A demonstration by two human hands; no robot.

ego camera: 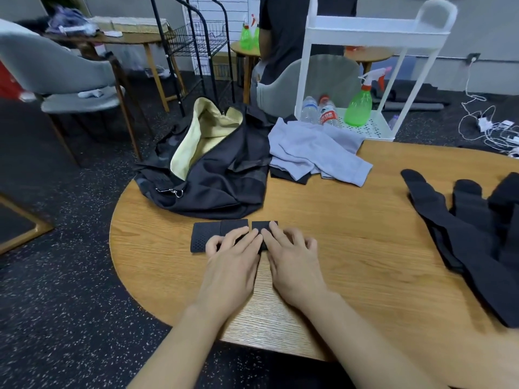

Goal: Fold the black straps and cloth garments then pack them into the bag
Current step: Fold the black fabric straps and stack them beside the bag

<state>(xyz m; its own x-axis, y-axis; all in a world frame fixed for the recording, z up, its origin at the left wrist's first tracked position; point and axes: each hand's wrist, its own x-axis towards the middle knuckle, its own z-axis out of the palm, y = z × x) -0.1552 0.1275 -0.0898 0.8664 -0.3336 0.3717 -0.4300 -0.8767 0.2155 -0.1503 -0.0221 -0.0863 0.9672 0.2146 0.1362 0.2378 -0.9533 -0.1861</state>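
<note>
Black strap (219,234) lies folded on the counter (351,234), just in front of the open bag (213,175). My left hand (233,265) and right hand (292,262) press it flat, fingers spread. I think the ends meet. I should press the fold hard so it stays shut.

Round wooden worktop (351,248) in front of me, white rolling cart (373,37) beyond it holding a green spray bottle (359,108) and two water bottles (320,111), grey chair (56,71) to my left, black wire rack (196,43), speckled dark floor (70,304), cables (494,127) at right.
</note>
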